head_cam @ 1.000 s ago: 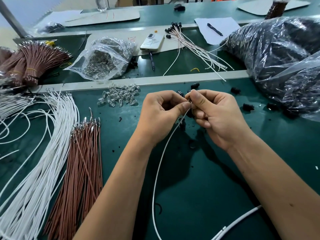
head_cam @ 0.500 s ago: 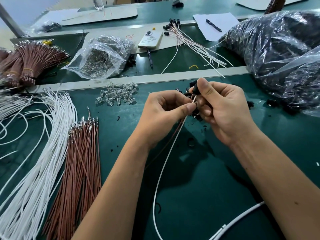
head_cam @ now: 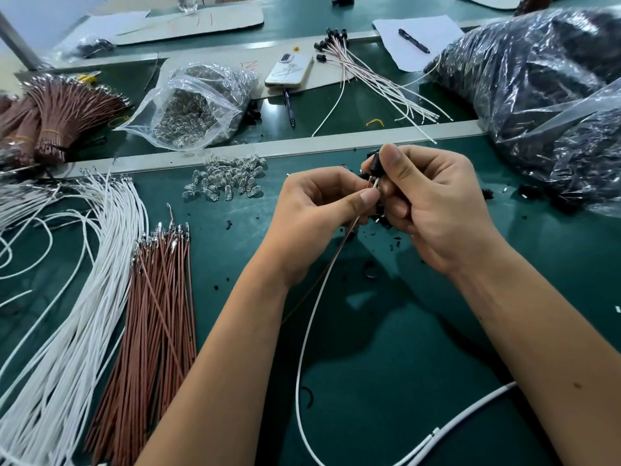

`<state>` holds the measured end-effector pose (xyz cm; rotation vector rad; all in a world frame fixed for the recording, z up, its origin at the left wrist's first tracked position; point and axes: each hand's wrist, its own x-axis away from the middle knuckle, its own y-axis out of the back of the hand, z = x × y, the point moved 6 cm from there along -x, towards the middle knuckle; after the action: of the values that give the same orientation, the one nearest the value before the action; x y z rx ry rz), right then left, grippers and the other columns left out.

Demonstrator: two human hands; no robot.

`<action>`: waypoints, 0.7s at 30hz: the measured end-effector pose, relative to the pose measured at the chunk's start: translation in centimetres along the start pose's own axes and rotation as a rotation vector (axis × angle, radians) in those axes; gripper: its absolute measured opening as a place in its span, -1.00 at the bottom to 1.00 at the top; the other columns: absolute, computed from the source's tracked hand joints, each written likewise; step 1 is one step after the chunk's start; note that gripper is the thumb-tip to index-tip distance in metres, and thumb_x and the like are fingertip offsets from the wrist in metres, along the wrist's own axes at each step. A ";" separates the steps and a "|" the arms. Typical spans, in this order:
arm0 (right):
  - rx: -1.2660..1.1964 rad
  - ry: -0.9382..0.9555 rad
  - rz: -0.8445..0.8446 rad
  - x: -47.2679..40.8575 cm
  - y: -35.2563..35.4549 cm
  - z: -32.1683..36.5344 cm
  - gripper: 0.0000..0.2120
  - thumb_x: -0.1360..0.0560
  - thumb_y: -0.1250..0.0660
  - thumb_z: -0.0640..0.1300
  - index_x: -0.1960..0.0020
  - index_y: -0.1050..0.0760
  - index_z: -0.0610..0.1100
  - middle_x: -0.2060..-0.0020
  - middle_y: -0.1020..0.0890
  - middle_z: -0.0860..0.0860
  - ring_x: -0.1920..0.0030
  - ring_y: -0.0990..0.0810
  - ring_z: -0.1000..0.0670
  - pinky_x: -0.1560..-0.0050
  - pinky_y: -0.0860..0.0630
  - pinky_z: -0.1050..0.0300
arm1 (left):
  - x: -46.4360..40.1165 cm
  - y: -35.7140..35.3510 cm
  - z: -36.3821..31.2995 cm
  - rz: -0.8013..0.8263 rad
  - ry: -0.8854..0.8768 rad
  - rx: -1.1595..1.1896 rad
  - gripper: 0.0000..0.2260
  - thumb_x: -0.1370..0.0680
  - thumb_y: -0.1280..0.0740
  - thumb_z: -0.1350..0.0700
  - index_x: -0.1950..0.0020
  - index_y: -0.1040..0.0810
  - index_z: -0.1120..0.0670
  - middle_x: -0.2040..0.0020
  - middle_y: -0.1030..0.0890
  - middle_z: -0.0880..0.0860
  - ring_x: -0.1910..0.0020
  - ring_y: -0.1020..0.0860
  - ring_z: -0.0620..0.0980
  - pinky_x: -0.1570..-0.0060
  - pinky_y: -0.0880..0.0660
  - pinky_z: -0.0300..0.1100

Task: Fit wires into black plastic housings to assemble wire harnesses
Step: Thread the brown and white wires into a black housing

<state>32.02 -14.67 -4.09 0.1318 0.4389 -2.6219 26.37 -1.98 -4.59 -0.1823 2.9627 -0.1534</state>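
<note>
I see both hands raised over the green mat [head_cam: 386, 364], just nearer me than the pale divider strip [head_cam: 302, 146]. Right hand [head_cam: 433, 210]: fingers curled, thumb on top, pinching a small black plastic housing [head_cam: 373, 163] upright at its fingertips. Left hand [head_cam: 319, 210]: fingers curled, thumb and forefinger pinching two wires just beneath the housing. White wire [head_cam: 304, 344], smooth and thin, trails from the pinch in a long curve toward me; brown wire [head_cam: 331, 264] runs beside it, then passes behind the left forearm. Whether the wire ends are seated in the housing, I cannot tell. Left of the hands: matte brown wire bundle [head_cam: 151, 331] with metal tips, white wire bundle [head_cam: 74, 314] beyond it. Small clear glassy parts [head_cam: 225, 178] heaped against the strip
</note>
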 end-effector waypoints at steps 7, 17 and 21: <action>0.131 0.127 0.021 0.2 0.0 0.8 -0.84 -0.60 -0.39 -0.09 0.05 -0.66 -0.18 0.41 -0.50 -0.01 0.50 -0.36 0.08 0.53 -0.26 0.28 | -0.2 0.3 0.1 -0.021 -0.061 -0.014 -0.91 -0.51 -0.42 0.36 0.16 -0.62 0.22 0.30 -0.63 0.05 0.29 -0.55 -0.03 0.17 -0.50 -0.19; 0.620 0.552 0.026 1.4 -1.3 3.3 -0.85 -0.49 -0.56 -0.26 -0.03 -0.69 -0.26 0.15 -0.64 -0.09 0.19 -0.63 -0.01 0.14 -0.55 0.20 | -0.4 0.6 -0.6 -0.024 -0.204 0.004 -0.89 -0.49 -0.41 0.36 0.05 -0.64 0.19 0.17 -0.61 0.19 0.13 -0.55 0.14 0.01 -0.49 0.17; 0.644 0.633 0.055 1.9 -1.9 3.8 -0.86 -0.50 -0.56 -0.25 -0.05 -0.69 -0.20 0.16 -0.62 -0.10 0.18 -0.62 0.00 0.14 -0.55 0.19 | -0.3 0.7 -1.0 -0.015 -0.247 0.025 -0.84 -0.48 -0.38 0.42 0.07 -0.61 0.19 0.12 -0.59 0.19 0.10 -0.53 0.12 -0.01 -0.47 0.12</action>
<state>29.39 -15.16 -0.29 1.1729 -0.2329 -2.5199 26.45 -1.17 -3.66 -0.2043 2.7132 -0.1568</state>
